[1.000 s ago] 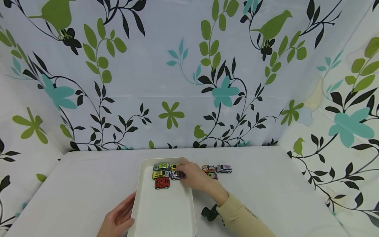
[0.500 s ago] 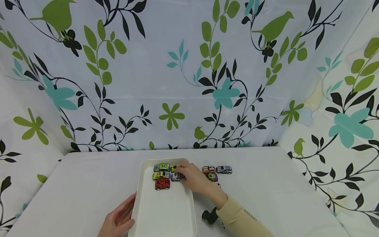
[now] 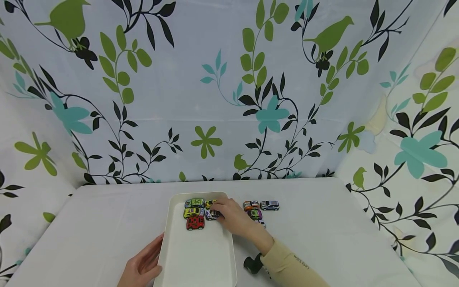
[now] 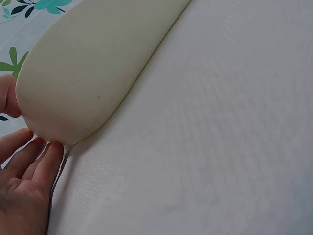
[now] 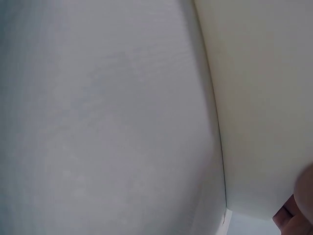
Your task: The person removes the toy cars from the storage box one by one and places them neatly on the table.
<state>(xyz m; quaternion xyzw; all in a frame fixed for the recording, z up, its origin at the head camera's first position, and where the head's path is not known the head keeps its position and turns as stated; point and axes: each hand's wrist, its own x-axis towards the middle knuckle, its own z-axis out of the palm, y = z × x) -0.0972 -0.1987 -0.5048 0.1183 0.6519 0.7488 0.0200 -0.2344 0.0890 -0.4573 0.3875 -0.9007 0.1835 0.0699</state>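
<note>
In the head view my left hand [image 3: 141, 263] rests against the left wall of a white tray [image 3: 199, 255], fingers fairly straight. The left wrist view shows its fingertips touching the tray's outer wall [image 4: 93, 73], thumb at the rim. My right hand [image 3: 233, 217] reaches over the tray's right rim and pinches a white-and-dark toy car [image 3: 210, 215], partly covered by the fingers. Beside it in the tray stand a yellow toy car [image 3: 209, 204], a green-blue one [image 3: 195, 203], a yellow-and-black one [image 3: 193, 213] and a red one [image 3: 195, 223].
On the white table [image 3: 312, 239], right of the tray, stand an orange toy car [image 3: 251, 205], a silver one [image 3: 269, 205] and a purple-green one [image 3: 255, 214]. Another car shows partly behind my right wrist. A black device [image 3: 253, 264] sits by the right sleeve. Patterned cloth hangs behind.
My right hand has shifted very slightly, still on the white-and-dark car, and more of the cars behind its wrist shows. The left hand stays at the tray.
</note>
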